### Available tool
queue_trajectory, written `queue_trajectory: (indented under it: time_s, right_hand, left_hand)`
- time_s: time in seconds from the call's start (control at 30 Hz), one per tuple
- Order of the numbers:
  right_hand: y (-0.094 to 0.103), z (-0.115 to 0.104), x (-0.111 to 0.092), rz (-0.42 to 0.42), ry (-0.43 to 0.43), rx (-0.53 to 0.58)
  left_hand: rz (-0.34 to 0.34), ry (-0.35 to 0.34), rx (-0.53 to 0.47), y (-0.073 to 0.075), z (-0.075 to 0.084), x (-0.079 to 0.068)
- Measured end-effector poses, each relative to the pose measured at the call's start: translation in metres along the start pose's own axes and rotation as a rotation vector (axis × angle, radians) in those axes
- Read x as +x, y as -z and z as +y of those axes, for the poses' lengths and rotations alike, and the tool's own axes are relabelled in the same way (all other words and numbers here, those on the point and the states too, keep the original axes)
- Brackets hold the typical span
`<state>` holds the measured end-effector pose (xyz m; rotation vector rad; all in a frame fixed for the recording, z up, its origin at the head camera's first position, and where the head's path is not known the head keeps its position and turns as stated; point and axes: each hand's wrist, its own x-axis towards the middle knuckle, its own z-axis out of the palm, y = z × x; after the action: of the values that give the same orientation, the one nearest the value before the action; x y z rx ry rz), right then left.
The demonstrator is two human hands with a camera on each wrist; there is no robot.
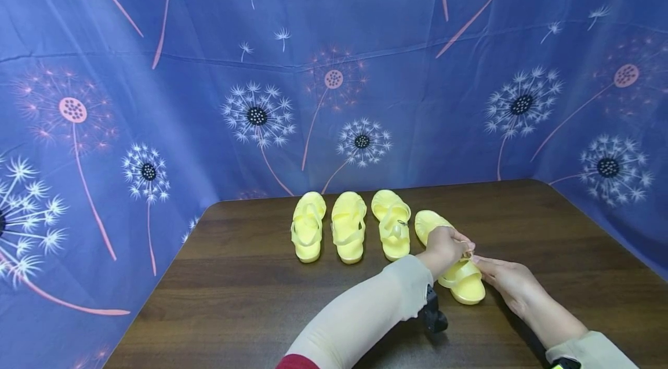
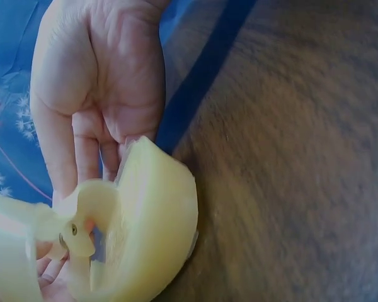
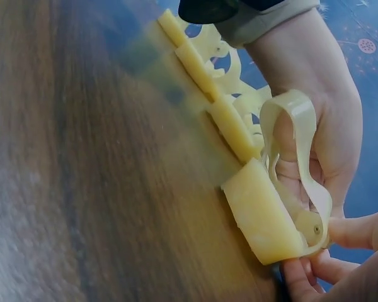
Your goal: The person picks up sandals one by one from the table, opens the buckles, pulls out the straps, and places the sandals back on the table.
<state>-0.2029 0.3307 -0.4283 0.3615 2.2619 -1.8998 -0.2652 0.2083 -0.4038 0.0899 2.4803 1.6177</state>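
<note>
A yellow sandal [image 1: 467, 288] lies on the table's right half, heel toward me. My left hand [image 1: 443, 250] reaches across its middle and pinches the strap at the sandal's right side. From the right, my right hand [image 1: 511, 282] meets it there, thumb and fingers gripping the strap's side end near a small rivet. The right wrist view shows the heel strap [image 3: 296, 113] standing up in a loop, with my left hand behind it. In the left wrist view, the right palm faces the camera beside the sandal's heel [image 2: 164, 220]. The fingers partly hide the strap's fastening.
Three more yellow sandals, a left one [image 1: 308, 227], a middle one [image 1: 348, 227] and a right one [image 1: 391, 224], stand in a row to the left on the brown wooden table [image 1: 235, 299]. A blue dandelion-print cloth [image 1: 417, 96] hangs behind the table.
</note>
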Motion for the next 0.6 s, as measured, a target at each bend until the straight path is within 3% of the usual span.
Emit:
queue_trajectory:
  time_s: [0.2, 0.43, 0.6]
  right_hand:
    - [-0.003, 0.000, -0.002, 0.008, -0.012, -0.029]
    - [-0.008, 0.001, -0.002, 0.028, 0.018, 0.050]
    - [-0.014, 0.000, -0.007, 0.036, -0.003, 0.040]
  left_hand:
    - [0.016, 0.027, -0.020, -0.002, 0.000, -0.001]
    - [0.034, 0.036, -0.249, -0.006, 0.001, 0.003]
    - [0.016, 0.029, -0.294, -0.005, 0.005, 0.004]
